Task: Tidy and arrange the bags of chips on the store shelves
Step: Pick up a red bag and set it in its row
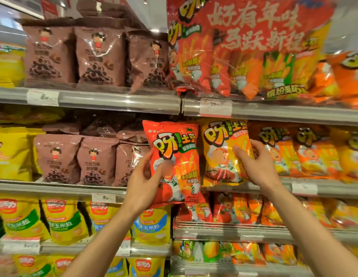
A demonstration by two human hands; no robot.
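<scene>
A red chip bag point(180, 156) with tomato pictures hangs out in front of the middle shelf point(334, 188), its bottom below the shelf rail. My left hand point(143, 184) grips its left edge, thumb on the front. Right beside it a yellow chip bag point(220, 154) stands upright on the same shelf. My right hand point(258, 164) holds that bag's right side, thumb across the front and fingers behind the edge.
Brown snack bags point(74, 158) fill the shelf to the left, orange bags point(306, 152) to the right. A big red multipack point(244, 48) sits on the shelf above. Yellow corn snack bags point(64, 220) and more red bags point(224, 210) line the rows below.
</scene>
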